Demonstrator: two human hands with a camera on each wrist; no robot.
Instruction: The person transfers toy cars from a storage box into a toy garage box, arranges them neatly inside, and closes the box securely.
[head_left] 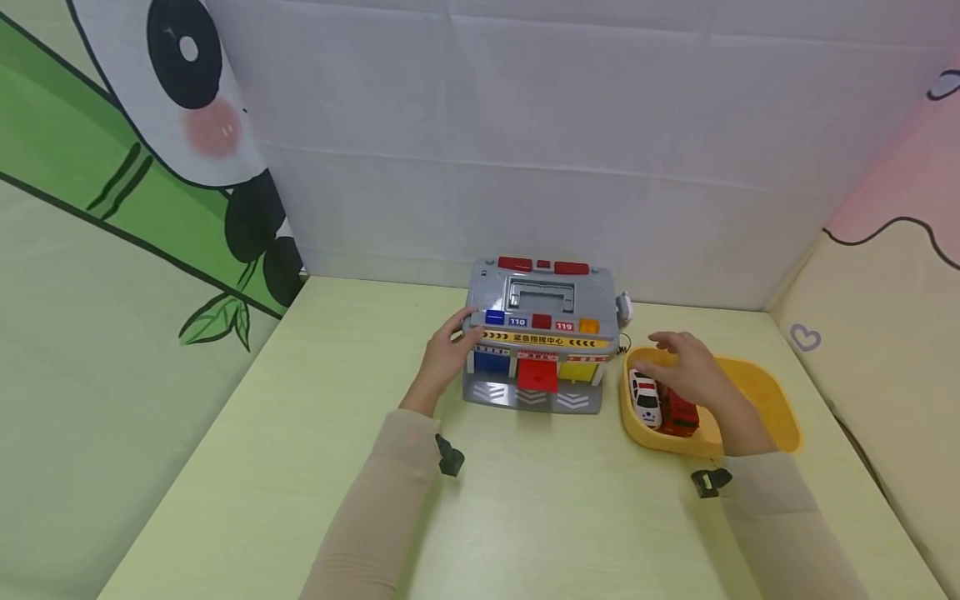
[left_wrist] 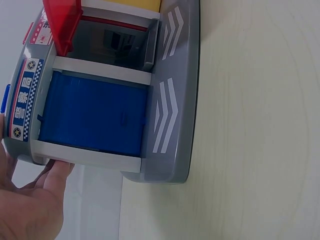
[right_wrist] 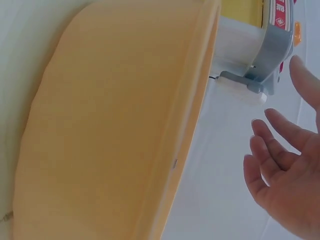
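A grey toy garage (head_left: 542, 287) stands at the back of the table, with a blue door (left_wrist: 95, 114), a raised red door (head_left: 537, 375) and a yellow door (head_left: 577, 372). My left hand (head_left: 444, 360) grips the left end of its roof, thumb towards the front; its fingers (left_wrist: 56, 179) show beneath the roof's edge. My right hand (head_left: 693, 372) hovers over a yellow tray (head_left: 780, 412), fingers loosely bent and nothing between them. Below that hand, a white toy police car (head_left: 644, 400) and a red toy vehicle (head_left: 678, 414) lie side by side in the tray's left part.
A grey ramp (head_left: 531, 398) with white arrows runs along the garage's front. At its right side sits a small white and grey part (head_left: 624, 309) with a coiled cord (head_left: 624, 343). A white cloth wall (head_left: 465, 167) rises behind the table (head_left: 517, 508).
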